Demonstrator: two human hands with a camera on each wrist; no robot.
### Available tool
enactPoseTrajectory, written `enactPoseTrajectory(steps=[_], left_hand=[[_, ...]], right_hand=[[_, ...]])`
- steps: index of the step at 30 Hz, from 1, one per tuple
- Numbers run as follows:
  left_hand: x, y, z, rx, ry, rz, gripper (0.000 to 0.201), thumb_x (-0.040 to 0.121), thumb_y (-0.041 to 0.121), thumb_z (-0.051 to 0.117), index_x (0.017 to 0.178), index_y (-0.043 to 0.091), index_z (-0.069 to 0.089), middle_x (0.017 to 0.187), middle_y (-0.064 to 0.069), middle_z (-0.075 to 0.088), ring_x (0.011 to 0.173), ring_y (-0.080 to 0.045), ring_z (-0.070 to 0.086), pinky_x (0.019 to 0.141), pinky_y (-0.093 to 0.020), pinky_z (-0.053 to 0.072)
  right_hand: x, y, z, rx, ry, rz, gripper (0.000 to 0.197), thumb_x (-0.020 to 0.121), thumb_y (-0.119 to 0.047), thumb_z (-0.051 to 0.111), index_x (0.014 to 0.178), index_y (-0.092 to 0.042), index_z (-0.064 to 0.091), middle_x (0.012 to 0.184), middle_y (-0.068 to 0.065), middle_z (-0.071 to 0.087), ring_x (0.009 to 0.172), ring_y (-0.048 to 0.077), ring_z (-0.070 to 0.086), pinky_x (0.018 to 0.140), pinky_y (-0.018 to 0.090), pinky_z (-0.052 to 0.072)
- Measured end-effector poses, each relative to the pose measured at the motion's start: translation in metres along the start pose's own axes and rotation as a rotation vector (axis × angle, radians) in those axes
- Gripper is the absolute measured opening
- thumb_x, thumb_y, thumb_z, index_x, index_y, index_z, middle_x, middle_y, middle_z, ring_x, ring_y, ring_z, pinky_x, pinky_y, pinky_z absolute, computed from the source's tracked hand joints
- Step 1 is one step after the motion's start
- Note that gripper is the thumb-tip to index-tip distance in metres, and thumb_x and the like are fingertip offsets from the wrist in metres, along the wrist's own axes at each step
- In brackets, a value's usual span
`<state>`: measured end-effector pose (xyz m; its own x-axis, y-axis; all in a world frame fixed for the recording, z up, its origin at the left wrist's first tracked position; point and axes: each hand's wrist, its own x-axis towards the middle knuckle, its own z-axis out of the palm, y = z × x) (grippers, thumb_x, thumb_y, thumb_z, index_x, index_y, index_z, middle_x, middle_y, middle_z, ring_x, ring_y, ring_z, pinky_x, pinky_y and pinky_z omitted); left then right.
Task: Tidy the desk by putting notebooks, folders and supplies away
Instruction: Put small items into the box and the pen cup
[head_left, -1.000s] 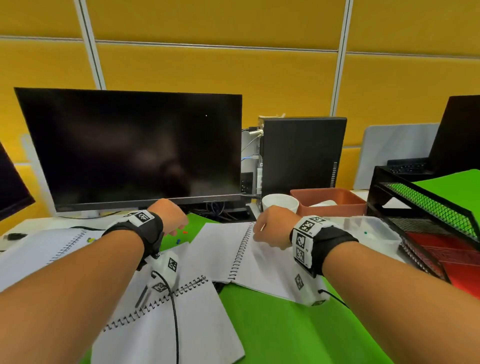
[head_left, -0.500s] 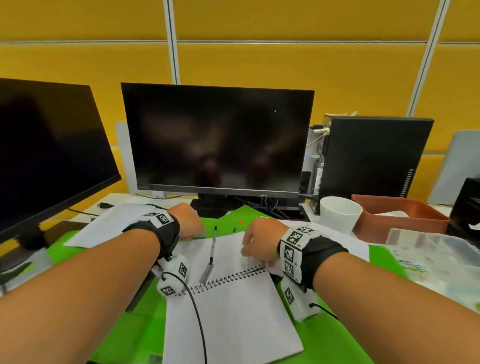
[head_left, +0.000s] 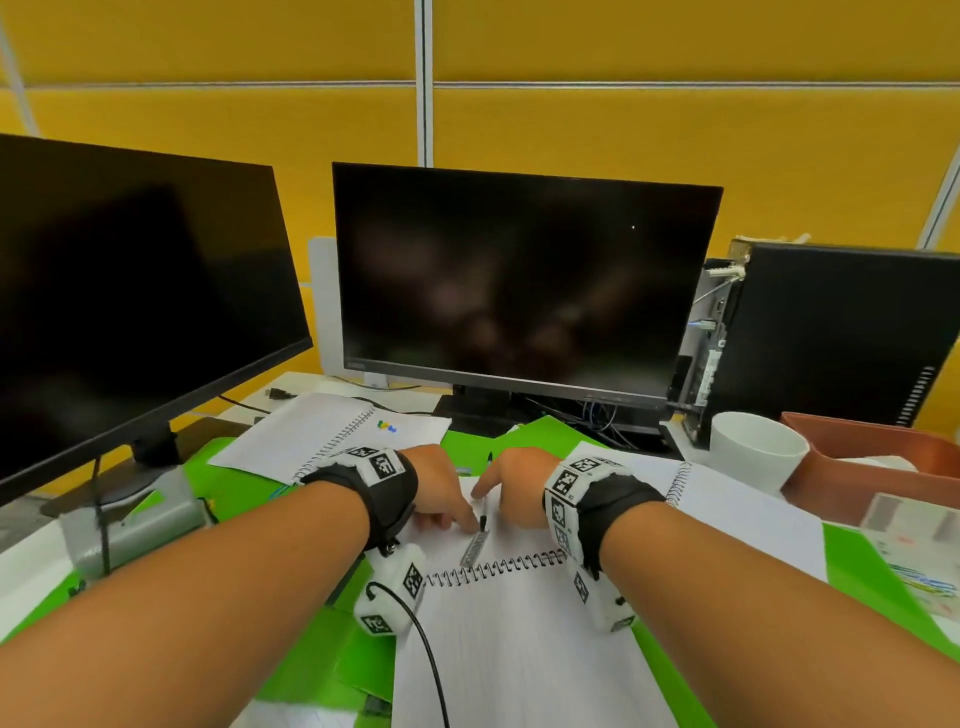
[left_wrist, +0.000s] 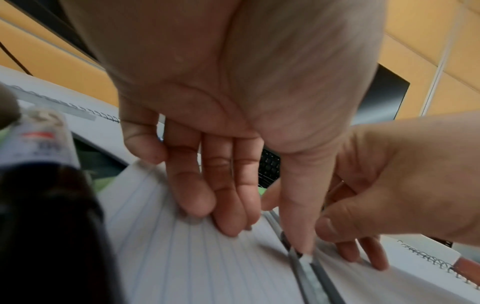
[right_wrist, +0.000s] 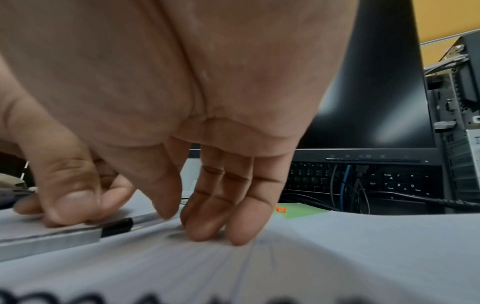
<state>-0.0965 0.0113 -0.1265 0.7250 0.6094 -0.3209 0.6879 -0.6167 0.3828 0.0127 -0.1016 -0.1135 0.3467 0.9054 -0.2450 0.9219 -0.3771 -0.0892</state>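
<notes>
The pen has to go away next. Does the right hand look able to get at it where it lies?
Probably yes. The pen lies bare on the open notebook, with the right hand beside it; only the left hand crowds its other side.

Pen (head_left: 480, 525) on open notebook (head_left: 519, 649) at counter's near edge; second notebook (head_left: 332, 441) behind-left, third (head_left: 727, 509) right; monitor (head_left: 519, 280) behind; cup (head_left: 756, 452) far right, beside tray (head_left: 872, 457).

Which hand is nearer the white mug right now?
Right. The right hand rests on the open notebook, left of the white mug; the left hand lies farther left.
</notes>
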Motion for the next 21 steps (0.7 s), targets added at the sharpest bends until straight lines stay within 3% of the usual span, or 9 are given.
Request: enactPoseTrajectory(steps=[4,7,11,14,17,19,21], left_hand=[[-0.002,0.004,0.002,0.003,-0.036,0.000,0.047,0.068,0.044,0.090,0.096,0.008,0.080,0.086,-0.001,0.079,0.067,-0.015,0.067,0.086,-0.032,0.059],[-0.004,0.012,0.005,0.068,-0.043,0.025,0.038,0.074,0.039,0.087,0.094,0.008,0.081,0.084,0.000,0.078,0.065,-0.013,0.062,0.086,-0.029,0.058],[-0.008,0.025,0.008,0.142,-0.066,0.034,0.015,0.078,0.030,0.077,0.076,0.015,0.078,0.064,0.005,0.069,0.059,-0.011,0.057,0.072,-0.025,0.054],[-0.010,0.038,0.002,0.157,-0.036,0.034,0.015,0.077,0.029,0.072,0.068,0.017,0.071,0.057,0.006,0.064,0.051,-0.011,0.055,0.058,-0.020,0.046],[-0.007,0.052,-0.012,0.074,0.032,0.052,0.014,0.079,0.026,0.071,0.070,0.015,0.069,0.060,0.004,0.066,0.054,-0.011,0.061,0.048,-0.015,0.042],[-0.003,0.063,-0.022,-0.027,0.061,0.078,0.012,0.081,0.024,0.070,0.076,0.013,0.070,0.070,0.000,0.071,0.060,-0.014,0.069,0.052,-0.019,0.043],[0.003,0.076,-0.028,-0.097,0.074,0.119,0.013,0.084,0.022,0.067,0.083,0.011,0.073,0.086,-0.005,0.077,0.068,-0.016,0.076,0.059,-0.025,0.047]], right_hand=[[0.013,0.002,0.003,0.023,0.045,0.066,0.034,0.091,-0.009,0.068,0.117,-0.029,0.077,0.124,-0.002,0.070,0.109,0.023,0.068,0.094,0.032,0.056],[0.017,0.009,0.005,0.030,0.058,0.138,0.026,0.083,-0.020,0.078,0.109,-0.021,0.079,0.104,0.000,0.076,0.094,0.022,0.072,0.087,0.035,0.062],[0.009,0.019,0.006,0.052,0.052,0.105,0.020,0.080,-0.020,0.080,0.101,-0.019,0.081,0.101,0.001,0.078,0.091,0.023,0.073,0.085,0.036,0.062],[-0.004,0.027,-0.004,0.119,0.077,0.033,0.017,0.089,-0.015,0.074,0.103,-0.021,0.082,0.100,-0.003,0.076,0.089,0.019,0.070,0.080,0.031,0.060],[-0.019,0.046,-0.023,0.327,0.132,0.038,0.011,0.093,-0.015,0.070,0.097,-0.018,0.079,0.087,0.004,0.075,0.080,0.024,0.074,0.070,0.035,0.064],[-0.028,0.067,-0.038,0.497,0.247,0.058,0.009,0.093,-0.014,0.068,0.087,-0.018,0.075,0.079,0.010,0.075,0.071,0.026,0.073,0.068,0.042,0.064],[-0.039,0.094,-0.053,0.682,0.371,0.077,0.014,0.095,-0.008,0.064,0.084,-0.015,0.069,0.076,0.011,0.070,0.066,0.021,0.071,0.060,0.039,0.063]])
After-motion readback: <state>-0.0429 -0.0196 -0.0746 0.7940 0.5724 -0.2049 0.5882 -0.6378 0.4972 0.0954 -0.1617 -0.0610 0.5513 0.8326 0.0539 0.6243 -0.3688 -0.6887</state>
